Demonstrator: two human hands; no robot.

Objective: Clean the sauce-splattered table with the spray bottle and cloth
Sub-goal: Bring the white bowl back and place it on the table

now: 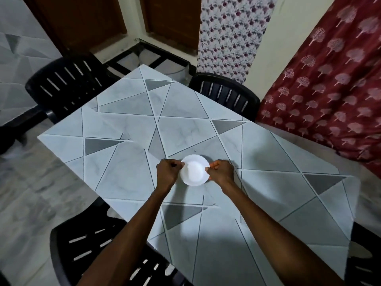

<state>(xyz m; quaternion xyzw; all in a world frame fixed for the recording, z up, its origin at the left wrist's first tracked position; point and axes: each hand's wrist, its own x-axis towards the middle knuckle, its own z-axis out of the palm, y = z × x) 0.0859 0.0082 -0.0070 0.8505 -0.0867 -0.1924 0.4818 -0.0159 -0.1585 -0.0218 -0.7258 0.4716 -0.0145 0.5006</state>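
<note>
Together left hand [167, 172] and right hand [222, 171] pinch white bowl [194, 170]

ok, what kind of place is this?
Probably a home dining area: a table, black plastic chairs round it, patterned curtains beside wooden doors. The left hand and right hand hold a white bowl.

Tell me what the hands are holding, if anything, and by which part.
A small white bowl, held by its rim: left hand at the left edge, right hand at the right edge.

head | looks forward-down | close above table [127, 120]
</note>
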